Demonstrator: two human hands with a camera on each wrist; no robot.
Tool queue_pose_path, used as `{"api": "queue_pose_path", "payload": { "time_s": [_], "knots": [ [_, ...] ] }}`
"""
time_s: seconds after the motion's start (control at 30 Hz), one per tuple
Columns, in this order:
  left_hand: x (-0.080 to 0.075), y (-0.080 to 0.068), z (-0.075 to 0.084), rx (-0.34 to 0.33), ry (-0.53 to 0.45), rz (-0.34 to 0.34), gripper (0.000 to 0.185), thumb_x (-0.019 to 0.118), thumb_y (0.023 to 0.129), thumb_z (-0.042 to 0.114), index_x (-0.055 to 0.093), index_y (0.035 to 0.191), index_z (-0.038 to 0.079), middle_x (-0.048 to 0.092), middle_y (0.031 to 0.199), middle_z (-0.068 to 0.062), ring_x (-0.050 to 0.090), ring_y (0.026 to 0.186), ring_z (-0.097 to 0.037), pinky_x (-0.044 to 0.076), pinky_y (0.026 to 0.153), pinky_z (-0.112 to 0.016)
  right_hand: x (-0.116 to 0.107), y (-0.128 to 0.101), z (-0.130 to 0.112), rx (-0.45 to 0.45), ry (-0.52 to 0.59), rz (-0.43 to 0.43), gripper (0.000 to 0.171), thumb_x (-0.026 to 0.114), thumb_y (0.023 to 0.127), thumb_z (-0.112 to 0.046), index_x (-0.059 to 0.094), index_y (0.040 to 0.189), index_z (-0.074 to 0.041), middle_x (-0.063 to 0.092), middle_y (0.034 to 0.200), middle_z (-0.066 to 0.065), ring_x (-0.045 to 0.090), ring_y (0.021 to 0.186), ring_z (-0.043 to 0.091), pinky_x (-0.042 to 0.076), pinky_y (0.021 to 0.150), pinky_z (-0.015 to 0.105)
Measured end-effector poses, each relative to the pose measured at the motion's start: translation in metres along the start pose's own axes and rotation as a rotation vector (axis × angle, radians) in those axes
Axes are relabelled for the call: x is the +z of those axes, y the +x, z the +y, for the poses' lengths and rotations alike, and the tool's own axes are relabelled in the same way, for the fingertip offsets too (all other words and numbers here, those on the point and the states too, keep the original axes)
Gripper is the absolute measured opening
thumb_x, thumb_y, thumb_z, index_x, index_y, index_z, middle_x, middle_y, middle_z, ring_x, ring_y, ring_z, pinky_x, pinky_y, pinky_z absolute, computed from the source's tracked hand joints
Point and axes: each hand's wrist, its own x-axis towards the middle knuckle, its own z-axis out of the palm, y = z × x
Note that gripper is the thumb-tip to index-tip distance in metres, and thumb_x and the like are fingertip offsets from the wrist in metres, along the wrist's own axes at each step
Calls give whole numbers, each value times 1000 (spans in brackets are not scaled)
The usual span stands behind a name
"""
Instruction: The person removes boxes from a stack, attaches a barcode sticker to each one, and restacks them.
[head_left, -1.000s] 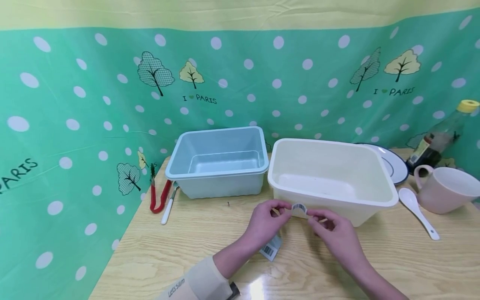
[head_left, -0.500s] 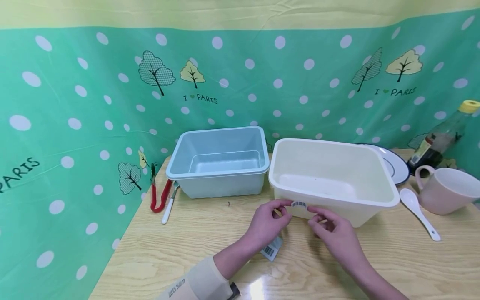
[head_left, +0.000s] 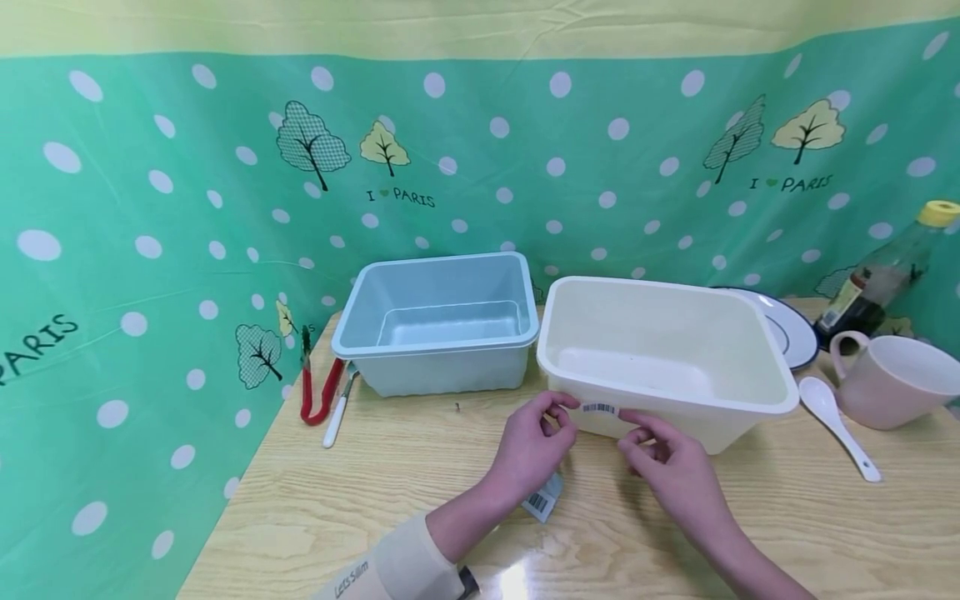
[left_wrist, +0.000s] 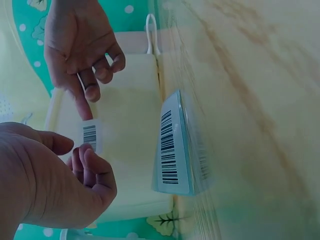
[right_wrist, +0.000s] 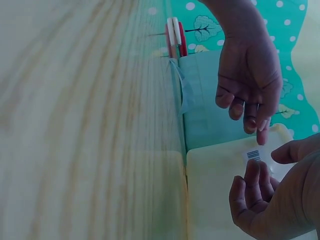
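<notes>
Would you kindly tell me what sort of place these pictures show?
Probably a small staged tabletop setup rather than a working kitchen: a printed green cloth hangs close behind the wood-grain table, which holds a pink mug and a white bin.

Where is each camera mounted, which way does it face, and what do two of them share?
Head: head-worn, facing forward and down at the wooden table, blue bin and white bin; left hand, right hand and beige sleeve show.
Left wrist: on that wrist, facing the barcode sticker and another barcode label; left hand near, right hand opposite.
Right wrist: on that wrist, facing the white bin; right hand near, left hand opposite.
Both wrist views share the barcode sticker and both hands.
</notes>
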Motion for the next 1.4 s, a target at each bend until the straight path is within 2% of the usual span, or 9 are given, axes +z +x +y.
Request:
{"api": "queue_pose_path", "payload": {
  "time_s": [0.23, 0.47, 0.6, 0.87, 1.07, 1.17, 1.33, 1.4],
  "knots": [
    [0, -2, 0, 47, -4, -33, 28, 64, 91, 4, 65, 117, 11, 60, 90, 4, 49, 60, -5, 42, 51, -19, 1, 0, -1, -6, 0, -3, 41, 70, 96, -14, 62, 135, -5, 67, 98, 10, 65, 73, 23, 51, 59, 27],
    [0, -1, 0, 22, 73, -128, 36, 65, 92, 7, 66, 127, 16, 58, 91, 7, 46, 53, -5, 40, 45, -20, 1, 0, -1, -6, 5, -6, 41, 70, 96, -15, 62, 135, -5, 67, 98, 11, 65, 73, 24, 50, 59, 27],
    [-1, 0, -2, 2, 86, -128, 37, 66, 93, 9, 66, 128, 20, 58, 89, 7, 48, 54, -5, 42, 46, -21, 0, 0, -1, 0, 8, -8, 41, 70, 96, -16, 62, 136, -6, 68, 99, 12, 65, 74, 24, 50, 59, 27],
    [0, 1, -2, -12, 77, -142, 37, 66, 93, 10, 66, 129, 19, 58, 89, 7, 49, 55, -5, 42, 46, -21, -3, 0, -3, 8, -27, 5, 40, 69, 97, -19, 63, 134, -6, 69, 96, 12, 65, 76, 23, 47, 56, 27],
    [1, 2, -2, -19, 85, -142, 37, 65, 92, 10, 66, 128, 18, 58, 88, 8, 47, 54, -5, 40, 47, -21, -3, -1, -3, 11, -17, 20, 31, 68, 96, -12, 66, 126, -4, 70, 94, 13, 66, 75, 24, 51, 61, 28],
    [0, 1, -2, -15, 89, -143, 37, 64, 93, 10, 66, 129, 17, 58, 88, 8, 47, 53, -5, 40, 46, -21, -1, -1, -1, -3, 9, -15, 31, 67, 96, -9, 66, 126, -4, 70, 94, 13, 66, 75, 24, 55, 65, 30],
    [-1, 1, -2, -6, 95, -148, 37, 64, 93, 11, 65, 130, 16, 58, 88, 8, 47, 54, -4, 40, 47, -20, 1, 2, 1, -7, 55, -135, 48, 67, 96, -5, 55, 143, -6, 70, 95, 11, 68, 78, 23, 58, 71, 32],
    [-1, 1, -2, -4, 97, -149, 37, 64, 93, 11, 65, 130, 16, 59, 88, 8, 48, 55, -5, 41, 47, -20, 2, 3, 2, 12, 65, -157, 52, 66, 96, -4, 51, 146, -6, 70, 96, 11, 68, 79, 24, 59, 72, 32]
  ]
}}
